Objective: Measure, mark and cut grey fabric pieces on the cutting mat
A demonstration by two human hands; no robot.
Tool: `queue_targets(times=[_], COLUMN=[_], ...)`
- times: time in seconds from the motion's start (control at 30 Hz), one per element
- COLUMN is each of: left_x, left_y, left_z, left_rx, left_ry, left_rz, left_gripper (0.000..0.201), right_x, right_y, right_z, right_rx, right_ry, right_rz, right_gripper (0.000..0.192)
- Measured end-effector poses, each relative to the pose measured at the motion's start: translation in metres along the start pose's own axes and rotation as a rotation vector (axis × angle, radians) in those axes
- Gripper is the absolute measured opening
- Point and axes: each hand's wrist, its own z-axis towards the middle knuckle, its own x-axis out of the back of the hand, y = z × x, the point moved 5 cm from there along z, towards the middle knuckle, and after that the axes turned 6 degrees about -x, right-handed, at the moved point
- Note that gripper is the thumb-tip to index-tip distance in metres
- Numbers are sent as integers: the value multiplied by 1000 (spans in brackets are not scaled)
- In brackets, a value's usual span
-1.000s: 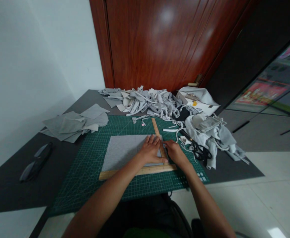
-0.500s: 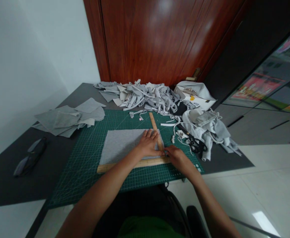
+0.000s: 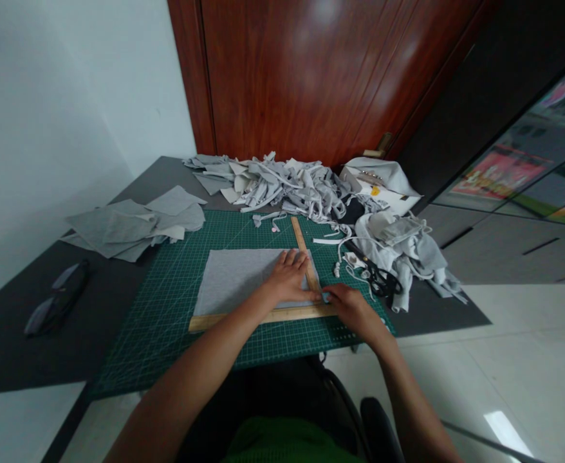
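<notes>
Left hand (image 3: 289,280) spread flat, nothing gripped, laid over cloth (image 3: 229,276) and right ruler (image 3: 298,235); right hand (image 3: 352,305) curled at cloth's near right corner, hold cannot be told. Cloth is spread on mat (image 3: 171,321), near ruler (image 3: 208,321) along its near edge; rulers are best pressed evenly, squared.

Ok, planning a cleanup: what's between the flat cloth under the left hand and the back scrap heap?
The head view shows small scraps, a ruler's far end and green cutting mat.
</notes>
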Motion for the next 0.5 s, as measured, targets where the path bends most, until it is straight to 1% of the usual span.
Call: queue_targets(times=[0.03,0.1,0.17,0.2,0.23,0.27,0.33,0.37,0.43,0.5], left_x=[1,4,5,6,6,6,5,6,6,5], left_y=[1,2,2,2,2,1,1,1,1,1], left_z=[-1,-2,-2,-2,-2,-2,-2,-1,-2,-2], left_rx=[-2,-9,-13,-12,-10,-8,-9,-12,-16,-15], left_ry=[-11,-31,-44,-48,-50,-50,-40,-32,-30,-43], left_rz=[-1,-3,-8,-11,-14,-18,-25,-26,-21,-9], left_gripper=[120,120,118,117,117,116,115,115,115,115], right_x=[7,22,34,37,37,36,32,30,26,24], right_y=[1,6,13,16,18,20,22,23,25,27], right_z=[2,8,12,15,18,22,28,30,32,31], right_rx=[-23,-94,-169,-197,-220,-241,-281,-302,-339,-366], right_ry=[68,246,415,468,486,474,414,380,322,288], right_rz=[71,269,559,731,905,1061,1280,1334,1356,1263], right_gripper=[24,23,24,23,22,22,24,25,30,36])
